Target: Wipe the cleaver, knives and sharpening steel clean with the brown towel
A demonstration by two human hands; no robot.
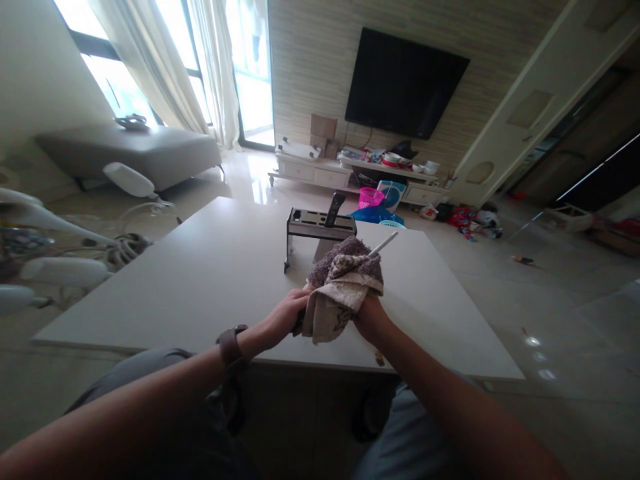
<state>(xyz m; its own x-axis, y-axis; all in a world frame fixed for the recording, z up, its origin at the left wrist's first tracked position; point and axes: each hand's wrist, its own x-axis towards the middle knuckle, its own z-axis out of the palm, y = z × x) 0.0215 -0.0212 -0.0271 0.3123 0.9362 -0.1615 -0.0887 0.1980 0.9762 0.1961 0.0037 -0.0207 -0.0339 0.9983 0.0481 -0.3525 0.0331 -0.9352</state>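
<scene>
A brown and beige towel (337, 293) is bunched up in front of me over the table. Out of its upper right sticks the narrow pale grey end of a thin tool (384, 244), perhaps a knife or a sharpening rod; the cloth hides its middle. My left hand (293, 312) is closed at the towel's lower left, where a bit of dark handle shows beneath the fingers. From the right, my right hand (370, 319) grips the towel around the tool, its fingers mostly covered. Just beyond stands a knife rack (320, 223) with a black-handled, wide-bladed knife (335, 209) in it.
The white table (200, 267) has a small brown and yellow object (379, 359) near its front edge. White chairs (65, 270) stand at the left. On the floor past the table are a pink basket (371, 197) and blue items (375, 215), before a low cabinet (313, 175).
</scene>
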